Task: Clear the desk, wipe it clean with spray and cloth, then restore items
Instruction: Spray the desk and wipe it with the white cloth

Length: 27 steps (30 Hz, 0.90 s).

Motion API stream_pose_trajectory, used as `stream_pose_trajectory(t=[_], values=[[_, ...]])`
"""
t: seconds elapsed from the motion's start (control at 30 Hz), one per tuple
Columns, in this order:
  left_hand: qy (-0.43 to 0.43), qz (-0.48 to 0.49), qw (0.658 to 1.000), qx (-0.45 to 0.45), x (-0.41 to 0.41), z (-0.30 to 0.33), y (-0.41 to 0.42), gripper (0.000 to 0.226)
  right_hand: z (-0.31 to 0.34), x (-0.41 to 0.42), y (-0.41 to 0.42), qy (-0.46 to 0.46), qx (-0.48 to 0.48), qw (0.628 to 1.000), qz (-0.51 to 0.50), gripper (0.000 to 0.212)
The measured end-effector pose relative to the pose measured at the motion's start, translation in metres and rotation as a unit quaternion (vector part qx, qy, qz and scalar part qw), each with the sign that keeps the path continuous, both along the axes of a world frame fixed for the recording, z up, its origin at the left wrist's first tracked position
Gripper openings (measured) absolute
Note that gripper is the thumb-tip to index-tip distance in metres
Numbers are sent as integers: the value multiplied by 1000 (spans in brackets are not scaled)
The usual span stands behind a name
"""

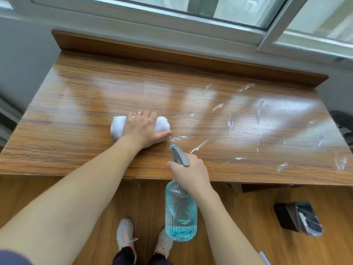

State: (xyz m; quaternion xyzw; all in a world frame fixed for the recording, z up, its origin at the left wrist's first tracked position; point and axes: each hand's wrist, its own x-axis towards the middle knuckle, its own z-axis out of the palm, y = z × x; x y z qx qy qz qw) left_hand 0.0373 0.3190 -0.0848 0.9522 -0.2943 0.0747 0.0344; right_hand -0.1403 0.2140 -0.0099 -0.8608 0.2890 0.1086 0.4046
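One cloth [140, 127], frame centre: left hand [142, 129] fingers curled over it on desk [76, 104]. One spray bottle [180, 209], lower centre: right hand [191, 170] grips neck.

Location: room in a home or small office.
Indicators: wooden desk [133, 88] with raised back edge set against a sliding window [191, 8]; wood-look floor [238, 217]; black bin [298, 219] near the desk's right corner.
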Motion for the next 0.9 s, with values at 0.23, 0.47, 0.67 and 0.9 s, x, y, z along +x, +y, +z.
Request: stream_pose_trajectory(t=[0.23,0.47,0.67,0.9], values=[[-12,13,999,-37,-29,-6,10,87,9,19,-18,2,-2,1000,14,32],[-36,37,998,-43,-67,-11,20,80,15,36,-32,8,12,999,43,25],[-18,41,999,-20,-56,-9,17,83,21,56,-45,12,28,998,47,27],[-21,25,999,-19,-10,-7,2,82,20,82,-55,19,16,999,27,34]])
